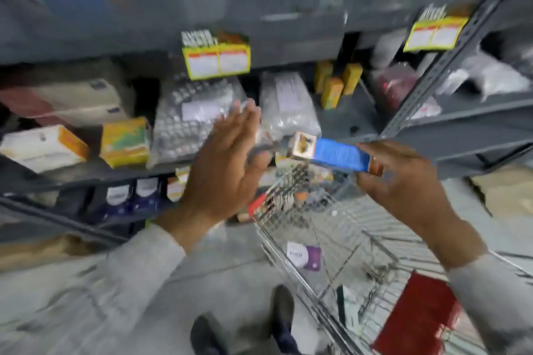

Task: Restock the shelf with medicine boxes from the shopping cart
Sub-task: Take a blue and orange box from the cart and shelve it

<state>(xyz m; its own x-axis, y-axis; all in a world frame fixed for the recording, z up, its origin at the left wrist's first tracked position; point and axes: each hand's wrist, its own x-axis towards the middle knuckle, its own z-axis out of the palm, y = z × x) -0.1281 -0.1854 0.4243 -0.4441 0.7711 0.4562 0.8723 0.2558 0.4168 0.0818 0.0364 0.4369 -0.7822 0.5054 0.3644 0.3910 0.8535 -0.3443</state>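
My right hand [403,181] grips one end of a long blue medicine box [337,154], held level above the wire shopping cart [331,239]. The box's far end shows an orange and white flap. My left hand [227,164] is flat with fingers spread, raised in front of the grey metal shelf [86,176], just left of the box and not touching it. Inside the cart lie a white and purple box [304,255] and a red pack [421,317]. The view is blurred by motion.
The middle shelf carries clear bags of blister packs [196,118], a yellow box [125,143], white boxes [43,148] and small yellow cartons [337,85]. Yellow price labels [219,62] hang from the shelf edge above. Dark bottles [132,193] stand lower down. My shoes [282,317] are on the floor.
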